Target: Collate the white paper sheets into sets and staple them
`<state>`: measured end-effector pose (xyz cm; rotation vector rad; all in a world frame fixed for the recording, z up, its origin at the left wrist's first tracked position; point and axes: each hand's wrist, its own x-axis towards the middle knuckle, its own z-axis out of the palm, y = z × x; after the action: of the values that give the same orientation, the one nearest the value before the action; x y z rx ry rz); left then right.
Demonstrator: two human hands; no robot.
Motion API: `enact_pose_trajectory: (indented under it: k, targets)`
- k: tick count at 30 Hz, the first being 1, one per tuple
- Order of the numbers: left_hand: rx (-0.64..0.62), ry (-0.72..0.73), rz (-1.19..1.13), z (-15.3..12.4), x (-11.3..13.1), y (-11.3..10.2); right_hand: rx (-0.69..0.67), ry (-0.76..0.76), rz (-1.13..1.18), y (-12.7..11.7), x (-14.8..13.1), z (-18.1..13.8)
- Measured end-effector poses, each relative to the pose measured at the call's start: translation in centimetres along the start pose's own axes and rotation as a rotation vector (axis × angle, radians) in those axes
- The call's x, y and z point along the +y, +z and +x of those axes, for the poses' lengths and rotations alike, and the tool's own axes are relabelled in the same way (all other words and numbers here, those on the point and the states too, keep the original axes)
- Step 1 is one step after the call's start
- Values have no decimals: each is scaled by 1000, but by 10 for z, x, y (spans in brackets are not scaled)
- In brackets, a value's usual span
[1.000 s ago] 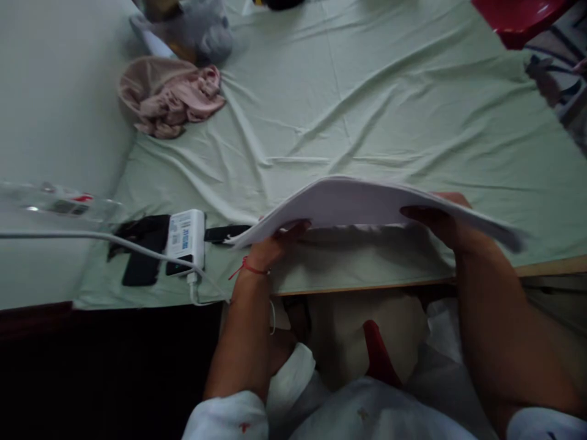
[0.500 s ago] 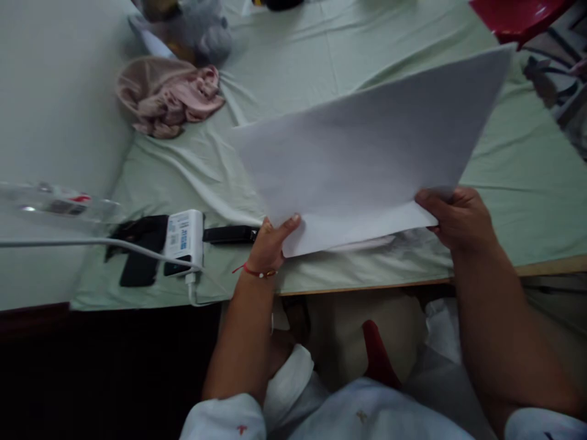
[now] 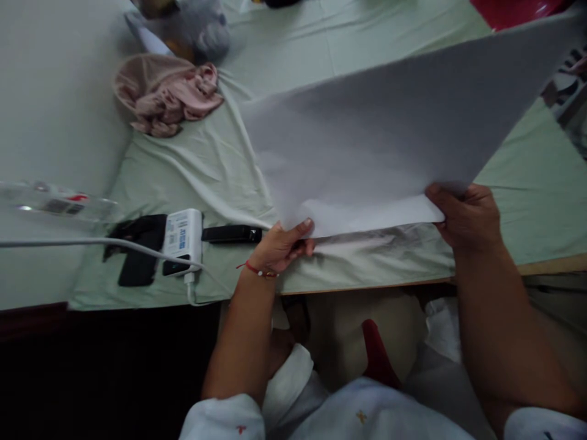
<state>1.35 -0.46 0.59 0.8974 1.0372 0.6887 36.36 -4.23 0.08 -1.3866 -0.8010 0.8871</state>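
A large white sheet of paper [image 3: 376, 140] is held up at a tilt above the table, its far right corner raised highest. My left hand [image 3: 284, 243] grips its near left corner, thumb on top and fingers curled underneath. On the near right edge, my right hand [image 3: 470, 214] pinches the paper between the thumb and fingers hidden below. Beneath the near edge, a crumpled, pale, see-through piece of material [image 3: 380, 239] lies on the cloth; what it is I cannot tell.
A pale green cloth [image 3: 197, 165] covers the table. Left of my left hand lie a black oblong object [image 3: 232, 234], a white power bank [image 3: 184, 235] with a cable, and a black phone [image 3: 137, 266]. Pink fabric [image 3: 177, 98] is bunched farther back. A red chair [image 3: 513, 12] stands at far right.
The paper has tilted up and shifted right and away from me, its far right corner rising. My left hand has moved slightly right, and its curled fingers now show below the paper.
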Motion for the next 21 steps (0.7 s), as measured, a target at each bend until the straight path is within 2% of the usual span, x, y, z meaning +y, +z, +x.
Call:
enact_pose_trajectory:
  k: [3,7,12,21]
  targets:
    - [63,41,-25,-1,3,8,-8,21,-23,3,-2,0]
    - [52,52,-20,-1,4,12,-20,50,2,7,-9,0]
    - [51,53,-8,-2,2,9,-14,59,15,9,-12,1]
    - [48,20,-13,-4,1,4,0,22,0,4,1,4]
